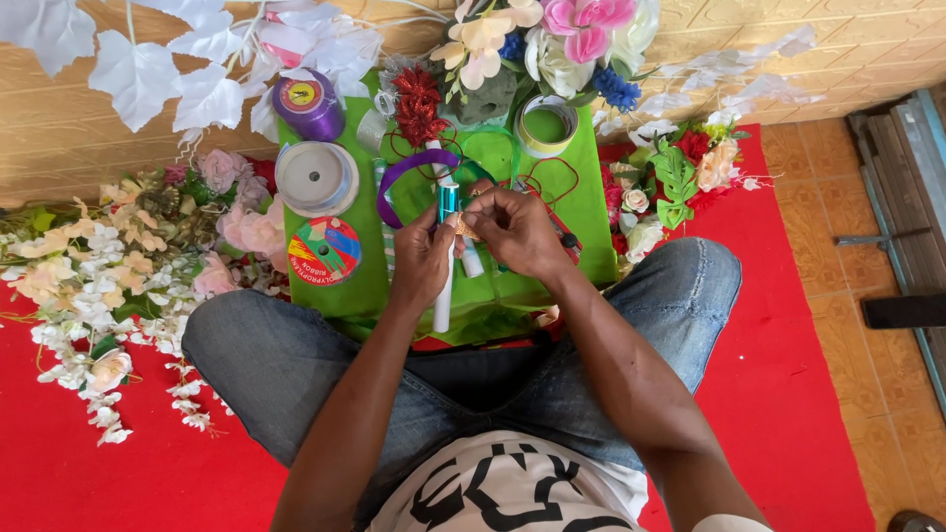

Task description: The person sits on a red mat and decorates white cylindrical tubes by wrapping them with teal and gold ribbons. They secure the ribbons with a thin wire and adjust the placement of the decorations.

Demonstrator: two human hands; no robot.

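I sit cross-legged in jeans on a red mat. My left hand and my right hand meet over a green cloth, pinching a small gold-orange piece between their fingertips. Under the hands lie a white stick-shaped tool and a teal-and-white tube. A purple headband curves just beyond my fingers.
On the cloth lie a purple ribbon spool, a white spool, a multicoloured spool, a green tape roll and a red glitter ornament. Artificial flowers lie left, flower bunches right and beyond. Tiled floor borders the mat.
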